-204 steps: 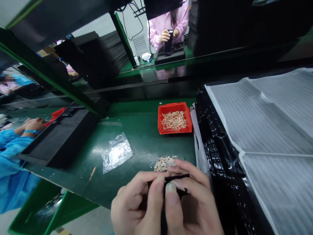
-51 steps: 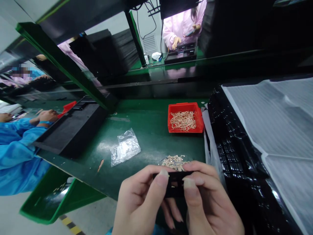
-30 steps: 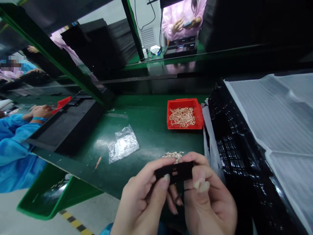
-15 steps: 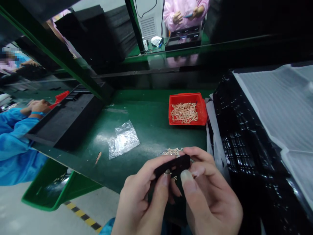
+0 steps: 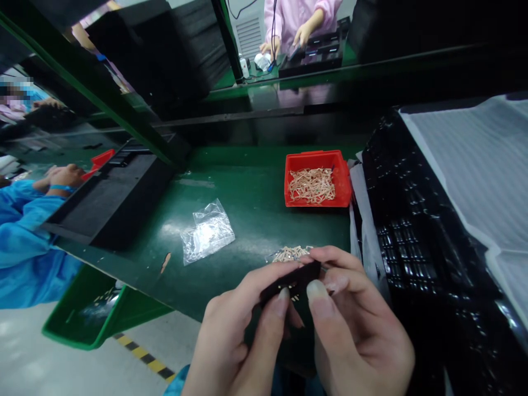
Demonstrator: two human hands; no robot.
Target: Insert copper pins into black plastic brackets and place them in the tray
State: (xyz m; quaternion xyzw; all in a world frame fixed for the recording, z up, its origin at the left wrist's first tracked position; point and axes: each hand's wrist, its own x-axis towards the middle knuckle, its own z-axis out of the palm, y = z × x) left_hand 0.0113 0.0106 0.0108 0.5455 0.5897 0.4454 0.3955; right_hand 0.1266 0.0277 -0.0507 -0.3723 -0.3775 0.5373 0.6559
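Observation:
My left hand (image 5: 243, 324) pinches a small black rectangular part (image 5: 304, 273) between thumb and fingers, tilted up toward the right. Small openings show in its face, with a pale spot close to the left thumb tip. At the part's right end, my right hand (image 5: 358, 324) is closed, thumb in front and index finger behind; whether it also pinches something small is hidden. Just behind the hands lies a pile of small pale pieces (image 5: 289, 253) on the green table (image 5: 251, 220). What the pieces are I cannot make out.
A red bin (image 5: 345, 190) of thin pale strips stands farther back. Left are a clear plastic bag (image 5: 209, 234), a black foam tray (image 5: 132, 198) and a green bin (image 5: 78, 345) below the edge. Black trays (image 5: 396, 220) flank the right. Co-workers sit left and across.
The black part has tilted slightly in my fingers, and my right thumb has shifted a little. Across the table, the co-worker in pink has lowered both hands to the table.

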